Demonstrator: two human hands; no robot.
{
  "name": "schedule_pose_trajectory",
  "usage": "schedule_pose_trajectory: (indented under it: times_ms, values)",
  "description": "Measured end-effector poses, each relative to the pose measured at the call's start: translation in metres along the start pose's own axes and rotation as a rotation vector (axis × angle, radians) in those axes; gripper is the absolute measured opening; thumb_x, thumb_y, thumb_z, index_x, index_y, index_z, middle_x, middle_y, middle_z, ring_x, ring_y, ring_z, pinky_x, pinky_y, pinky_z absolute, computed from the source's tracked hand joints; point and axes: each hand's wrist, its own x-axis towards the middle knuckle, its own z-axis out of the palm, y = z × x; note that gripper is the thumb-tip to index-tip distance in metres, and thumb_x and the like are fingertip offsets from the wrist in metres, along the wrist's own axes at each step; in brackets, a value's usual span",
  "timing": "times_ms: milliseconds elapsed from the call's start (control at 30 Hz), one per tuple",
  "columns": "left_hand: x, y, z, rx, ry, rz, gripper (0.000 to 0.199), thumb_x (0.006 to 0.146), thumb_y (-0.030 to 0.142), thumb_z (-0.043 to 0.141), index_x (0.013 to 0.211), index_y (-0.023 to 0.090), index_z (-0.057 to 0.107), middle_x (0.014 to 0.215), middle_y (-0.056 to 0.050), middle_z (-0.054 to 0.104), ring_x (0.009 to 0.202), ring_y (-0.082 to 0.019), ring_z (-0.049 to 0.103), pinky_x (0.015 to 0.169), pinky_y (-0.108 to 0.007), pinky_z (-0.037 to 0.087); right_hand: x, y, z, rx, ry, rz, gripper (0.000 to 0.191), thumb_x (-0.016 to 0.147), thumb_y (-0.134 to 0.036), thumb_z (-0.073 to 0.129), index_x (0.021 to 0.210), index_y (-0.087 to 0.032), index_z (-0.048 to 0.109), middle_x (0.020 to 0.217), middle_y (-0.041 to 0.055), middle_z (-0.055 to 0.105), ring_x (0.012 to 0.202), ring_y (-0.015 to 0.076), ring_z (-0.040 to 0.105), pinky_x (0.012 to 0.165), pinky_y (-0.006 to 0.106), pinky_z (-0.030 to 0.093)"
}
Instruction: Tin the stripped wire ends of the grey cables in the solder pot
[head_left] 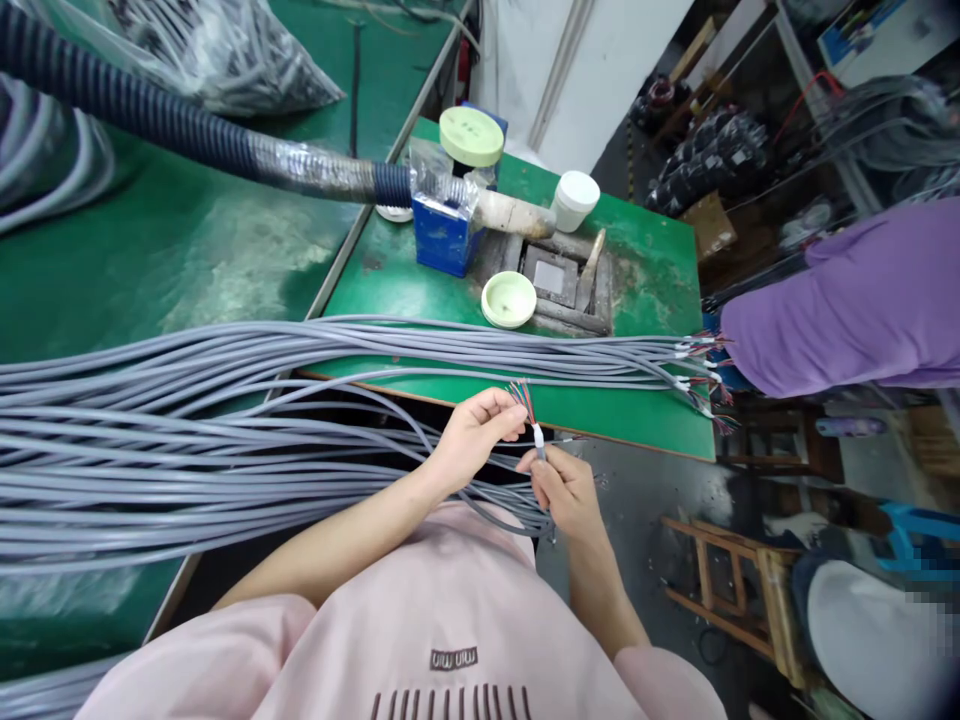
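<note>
A grey cable (541, 452) stands upright between my hands, its white-wrapped end (538, 436) topped by a fan of thin coloured wires (529, 402). My right hand (564, 487) is closed around the grey jacket just below the white wrap. With thumb and fingers pinched, my left hand (484, 430) holds some of the coloured wires at their side. Just beyond my hands, a bundle of grey cables (480, 345) lies along the green bench, with stripped, coloured ends at the right. More grey cables (300, 490) run in from the left under my left forearm.
Past the cables are a solder pot (551, 275) with a scraper (592, 265), a pale green dish (508, 300), a white tub (575, 200) and a blue box (444, 238). A ribbed hose (300, 165) hangs above. A person in a purple sleeve (840, 300) is at the right, near a wooden stool (739, 590).
</note>
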Motion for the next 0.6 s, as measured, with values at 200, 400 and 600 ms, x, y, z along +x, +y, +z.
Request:
schedule_pose_trajectory:
  times_ms: [200,400,600]
  values:
    - [0.0008,-0.0043,-0.0007,0.057,0.052,0.031,0.024,0.074,0.037,0.071,0.071,0.015,0.063,0.061,0.001,0.064,0.056,-0.008,0.055,0.059,-0.021,0.045,0.0017,-0.0011,0.0019,-0.081,0.056,-0.014,0.031,0.093,-0.039,0.044,0.082,-0.017,0.063,0.043,-0.0072,0.04,0.037,0.0071,0.035,0.042,0.021,0.029]
    - [0.0033,-0.0065,-0.0043,0.066,0.1,0.077,0.023,0.074,0.038,0.071,0.073,0.015,0.064,0.064,0.0,0.066,0.056,-0.008,0.055,0.058,-0.02,0.045,0.0036,-0.0009,0.0051,-0.171,0.078,-0.028,0.03,0.093,-0.037,0.044,0.081,-0.018,0.063,0.045,-0.0072,0.039,0.039,0.0071,0.035,0.043,0.022,0.028]
    - [0.0075,-0.0066,-0.0053,-0.061,0.084,-0.022,0.024,0.071,0.036,0.073,0.069,0.015,0.063,0.063,0.0,0.065,0.051,-0.006,0.051,0.051,-0.018,0.04,0.0042,-0.0019,0.0075,-0.203,0.063,-0.043,0.03,0.093,-0.037,0.043,0.082,-0.018,0.064,0.046,-0.007,0.039,0.041,0.0077,0.035,0.045,0.022,0.028]
